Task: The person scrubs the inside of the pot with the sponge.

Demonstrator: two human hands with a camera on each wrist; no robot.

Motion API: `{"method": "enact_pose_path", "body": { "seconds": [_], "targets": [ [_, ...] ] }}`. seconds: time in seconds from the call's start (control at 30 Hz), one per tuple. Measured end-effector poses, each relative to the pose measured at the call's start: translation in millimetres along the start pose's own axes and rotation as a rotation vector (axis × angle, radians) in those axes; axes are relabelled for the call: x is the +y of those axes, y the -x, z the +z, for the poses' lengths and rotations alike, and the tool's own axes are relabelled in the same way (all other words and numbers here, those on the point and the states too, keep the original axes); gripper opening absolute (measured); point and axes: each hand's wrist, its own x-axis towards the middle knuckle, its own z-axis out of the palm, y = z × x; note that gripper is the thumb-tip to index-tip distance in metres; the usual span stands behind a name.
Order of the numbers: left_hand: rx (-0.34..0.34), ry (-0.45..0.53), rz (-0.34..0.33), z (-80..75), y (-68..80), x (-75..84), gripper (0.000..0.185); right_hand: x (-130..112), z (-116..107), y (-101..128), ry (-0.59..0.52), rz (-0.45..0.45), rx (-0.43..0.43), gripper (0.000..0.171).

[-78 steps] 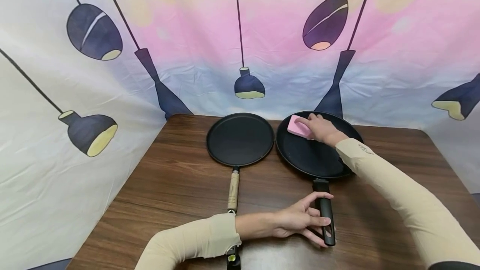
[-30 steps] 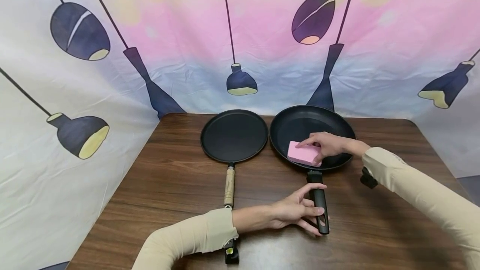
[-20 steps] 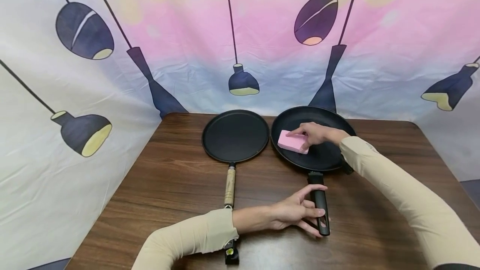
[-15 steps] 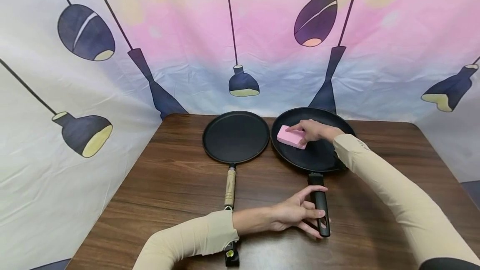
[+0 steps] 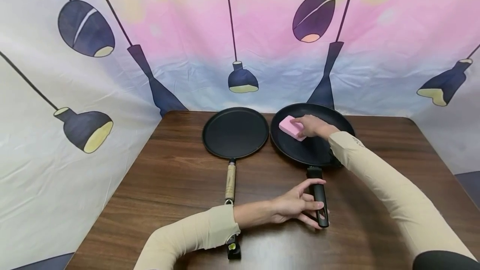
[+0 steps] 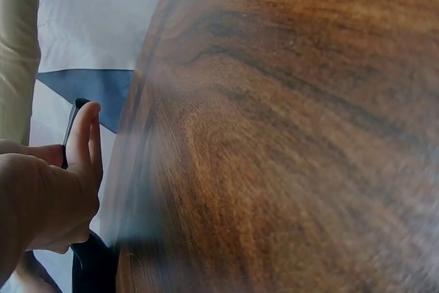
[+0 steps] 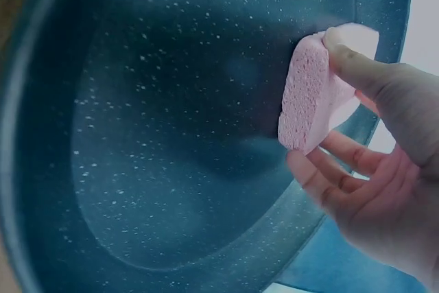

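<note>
A black speckled frying pan [image 5: 311, 153] sits on the wooden table [image 5: 180, 182], its black handle [image 5: 320, 201] pointing toward me. My right hand [image 5: 313, 125] grips a pink sponge [image 5: 290, 127] and presses it on the pan's far-left inner surface; in the right wrist view the sponge [image 7: 309, 97] is pinched between thumb and fingers [image 7: 329, 183] against the pan [image 7: 171, 142]. My left hand [image 5: 298, 205] holds the pan handle, thumb over the top and fingers below. In the left wrist view the left hand [image 6: 48, 190] shows beside the blurred tabletop [image 6: 288, 135].
A flat black griddle pan [image 5: 235, 132] with a wooden handle [image 5: 230, 186] lies just left of the frying pan, nearly touching it. A printed cloth backdrop [image 5: 112, 53] closes in the table's back and left sides. Bare wood lies to the left and right front.
My right hand has slid the sponge from the pan's near edge, by the handle, to its far-left part. The left hand has stayed on the handle.
</note>
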Motion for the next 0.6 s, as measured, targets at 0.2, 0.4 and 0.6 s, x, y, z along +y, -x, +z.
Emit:
{"method": "enact_pose_path", "body": {
  "seconds": [0.2, 0.4, 0.6],
  "targets": [
    [0.004, -0.005, -0.006, -1.0, -0.1, 2.1, 0.062, 5.2, -2.1, 8.9, -0.049, 0.015, 0.037, 0.069],
    [0.009, -0.004, -0.007, -2.0, 0.7, 2.8, 0.062, 14.6, -14.4, 25.6, -0.075, 0.002, 0.071, 0.065],
    [0.009, -0.003, -0.006, 0.5, 0.3, 2.2, 0.062, 30.0, -26.8, 46.8, -0.087, -0.032, 0.096, 0.064]
  ]
}}
